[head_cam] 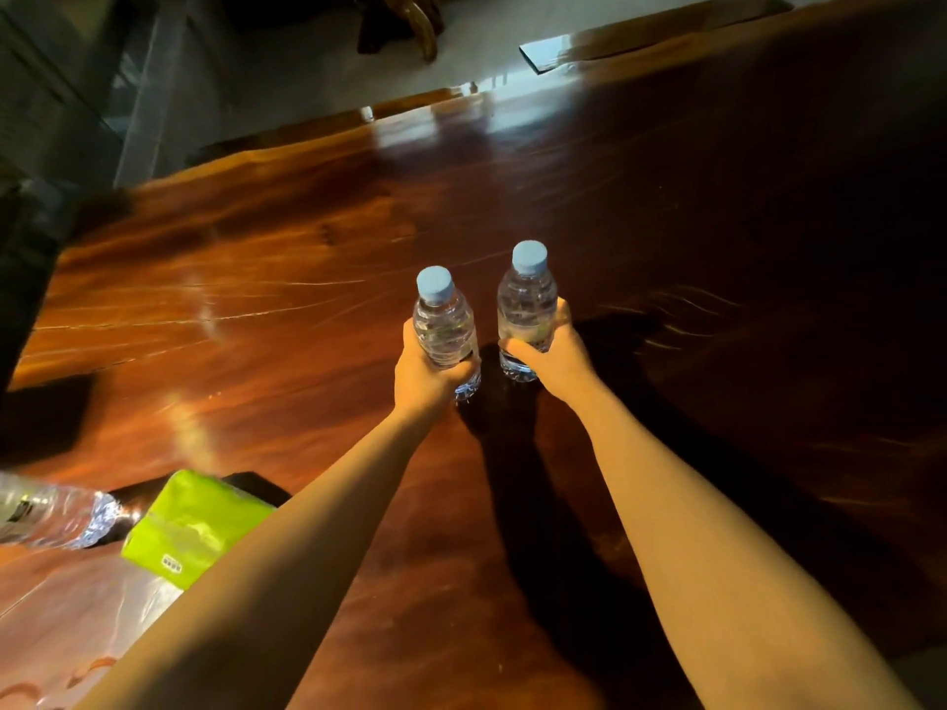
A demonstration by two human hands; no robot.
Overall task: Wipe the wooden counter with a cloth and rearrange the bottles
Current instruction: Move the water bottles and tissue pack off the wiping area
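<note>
Two clear water bottles with pale blue caps stand side by side near the middle of the glossy wooden counter point(266, 279). My left hand point(425, 374) is wrapped around the lower half of the left bottle point(443, 320). My right hand point(556, 351) grips the lower half of the right bottle point(528, 294). Both bottles are upright, a small gap between them, their bases at or just above the wood. No cloth is in view.
A green packet point(189, 525) lies at the near left, partly on a black flat object point(256, 486). A plastic-wrapped pack of bottles point(51, 515) lies at the left edge. The counter's far edge point(328, 130) meets a grey floor.
</note>
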